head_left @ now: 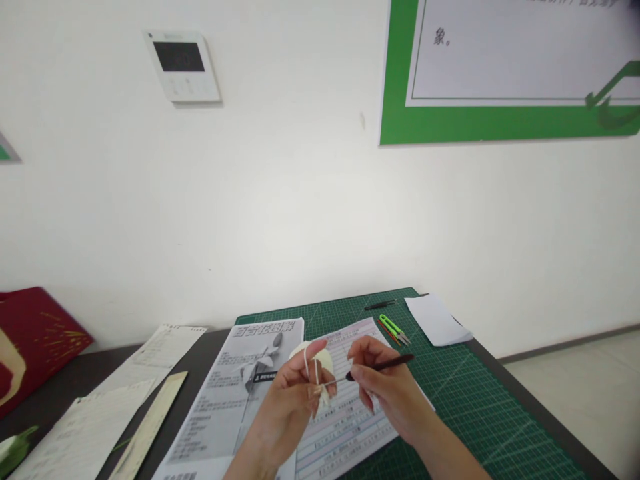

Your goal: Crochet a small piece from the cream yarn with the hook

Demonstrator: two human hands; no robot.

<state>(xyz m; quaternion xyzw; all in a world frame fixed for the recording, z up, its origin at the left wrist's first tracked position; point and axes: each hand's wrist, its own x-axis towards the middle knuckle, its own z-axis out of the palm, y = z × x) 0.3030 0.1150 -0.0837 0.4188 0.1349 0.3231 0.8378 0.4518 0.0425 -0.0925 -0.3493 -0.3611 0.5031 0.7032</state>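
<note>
My left hand point(295, 395) pinches a small piece of white crochet work point(325, 398), with white yarn point(307, 365) looped up over its raised index finger. In my right hand point(375, 377) is a crochet hook with a dark handle point(395, 362), held like a pen. The hook's thin metal shaft points left and its tip meets the white piece at my left fingertips. Behind my left hand, a round cream-coloured yarn ball point(325, 360) is partly hidden. Both hands are above printed sheets point(345, 437).
Green snips point(393, 327), a black tool point(380, 305) and white paper point(437, 320) rest on the green cutting mat point(465, 400). On the left are a printed page point(215, 407), handwritten sheets point(95, 427), a pale strip point(150, 423) and a red bag point(45, 340). A wall stands behind.
</note>
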